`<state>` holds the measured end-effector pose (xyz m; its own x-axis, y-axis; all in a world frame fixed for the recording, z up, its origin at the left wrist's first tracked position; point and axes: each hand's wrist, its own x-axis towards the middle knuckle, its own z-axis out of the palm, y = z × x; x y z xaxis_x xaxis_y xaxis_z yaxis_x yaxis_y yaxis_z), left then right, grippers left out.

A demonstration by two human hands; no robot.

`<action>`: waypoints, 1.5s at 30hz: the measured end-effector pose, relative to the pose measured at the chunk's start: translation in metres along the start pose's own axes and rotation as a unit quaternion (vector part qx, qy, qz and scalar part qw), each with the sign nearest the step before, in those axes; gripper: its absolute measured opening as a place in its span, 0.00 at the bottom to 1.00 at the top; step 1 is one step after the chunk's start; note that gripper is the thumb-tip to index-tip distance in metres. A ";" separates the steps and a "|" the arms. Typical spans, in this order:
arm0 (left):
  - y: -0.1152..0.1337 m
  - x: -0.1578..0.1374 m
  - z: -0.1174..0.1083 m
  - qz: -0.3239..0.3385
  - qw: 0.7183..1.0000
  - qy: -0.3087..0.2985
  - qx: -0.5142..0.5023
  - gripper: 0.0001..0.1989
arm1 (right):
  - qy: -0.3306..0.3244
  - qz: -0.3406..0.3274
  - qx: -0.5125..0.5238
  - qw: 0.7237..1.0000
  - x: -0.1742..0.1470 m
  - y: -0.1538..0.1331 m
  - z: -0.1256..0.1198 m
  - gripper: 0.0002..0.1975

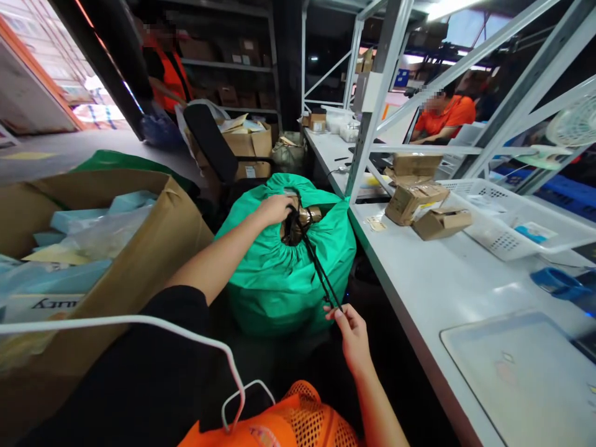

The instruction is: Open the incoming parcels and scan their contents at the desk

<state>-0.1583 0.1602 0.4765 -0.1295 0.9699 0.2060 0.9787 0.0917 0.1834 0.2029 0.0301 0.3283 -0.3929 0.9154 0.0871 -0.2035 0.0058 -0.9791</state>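
A large green drawstring bag (270, 292) stands on the floor in front of me, its gathered mouth partly open. Inside the opening a brown taped package (310, 215) shows. My left hand (275, 210) is closed at the bag's mouth, gripping the black drawstring where it bunches up. From there the black drawstring (318, 267) runs down toward me over the bag's front. My right hand (350, 326) pinches its near end, beside the bag's lower right side.
A big cardboard box (153, 248) of packets is at left. On the right, a white table (410, 279) carries small cartons (414, 202), a white basket (507, 239) and a tape roll (554, 280). A white cable (186, 335) crosses before me. Two people in orange are farther back.
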 end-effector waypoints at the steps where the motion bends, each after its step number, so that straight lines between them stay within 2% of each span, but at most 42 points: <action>1: 0.000 0.002 -0.003 -0.004 1.000 0.003 -0.001 0.15 | 0.001 0.001 0.001 1.000 0.001 0.001 -0.001 0.19; 5: -0.009 0.005 -0.025 0.011 0.998 -0.025 -0.047 0.11 | -0.008 0.011 -0.009 1.000 0.006 0.008 -0.007 0.20; 7: -0.012 0.001 -0.034 0.007 0.989 -0.063 -0.134 0.12 | -0.016 0.016 -0.008 1.000 0.007 0.011 -0.009 0.21; 11: -0.006 -0.018 -0.039 -0.009 0.919 -0.125 -0.375 0.17 | -0.023 0.006 -0.001 1.000 0.007 0.012 -0.011 0.20; 13: 0.002 -0.028 -0.043 -0.025 0.903 -0.122 -0.411 0.20 | -0.026 0.002 0.000 1.000 0.006 0.011 -0.011 0.20; 15: 0.010 -0.035 -0.054 -0.043 0.919 -0.117 -0.375 0.21 | -0.022 0.001 0.000 1.000 0.005 0.009 -0.011 0.20; 16: 0.013 -0.037 -0.063 -0.045 0.935 -0.116 -0.331 0.22 | -0.020 0.002 0.000 1.000 0.005 0.008 -0.011 0.20; 19: 0.022 -0.041 -0.099 -0.014 0.990 -0.077 -0.116 0.23 | -0.015 0.003 -0.003 1.000 0.005 0.004 -0.011 0.21; 21: 0.029 -0.046 -0.123 0.010 0.998 -0.060 -0.002 0.22 | -0.006 0.000 -0.002 1.000 0.005 0.002 -0.010 0.21; 24: 0.042 -0.068 -0.135 0.004 0.993 -0.101 0.055 0.22 | -0.005 -0.009 0.004 1.000 0.004 0.001 -0.011 0.21; 26: 0.053 -0.095 -0.120 -0.040 0.989 -0.102 0.098 0.22 | -0.016 -0.017 -0.006 1.000 0.003 0.003 -0.012 0.21; 28: 0.064 -0.129 -0.089 -0.086 0.983 -0.093 0.130 0.23 | -0.006 -0.032 -0.042 0.999 0.003 0.006 -0.012 0.20; 30: 0.072 -0.164 -0.051 -0.080 0.985 -0.129 0.084 0.23 | 0.022 -0.049 -0.096 0.994 0.005 0.007 -0.014 0.21; 33: 0.083 -0.204 -0.002 -0.091 0.991 -0.102 -0.010 0.19 | 0.003 -0.050 -0.166 0.985 0.014 -0.001 -0.021 0.21; 35: 0.093 -0.219 0.018 -0.103 0.990 -0.061 -0.069 0.18 | -0.036 -0.030 -0.194 0.980 0.023 -0.015 -0.032 0.20; 37: 0.110 -0.229 0.029 -0.097 0.988 -0.049 -0.108 0.18 | -0.032 -0.024 -0.234 0.971 0.035 -0.036 -0.043 0.23; 39: 0.134 -0.238 0.035 -0.067 0.987 -0.077 -0.124 0.18 | 0.027 -0.059 -0.304 0.951 0.047 -0.062 -0.050 0.26; 41: 0.163 -0.253 0.038 -0.022 0.984 -0.125 -0.123 0.19 | 0.081 -0.128 -0.380 0.913 0.058 -0.088 -0.045 0.25; 43: 0.192 -0.274 0.041 0.039 0.977 -0.183 -0.102 0.20 | 0.082 -0.200 -0.438 0.872 0.069 -0.108 -0.029 0.23; 45: 0.216 -0.297 0.045 0.136 0.954 -0.255 -0.076 0.20 | 0.053 -0.236 -0.490 0.838 0.078 -0.118 -0.004 0.21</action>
<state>0.0984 -0.0983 0.4114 0.2591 0.9402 -0.2211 0.9255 -0.1762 0.3352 0.2000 0.1027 0.4496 -0.3844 0.7477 0.5415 0.5394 0.6579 -0.5255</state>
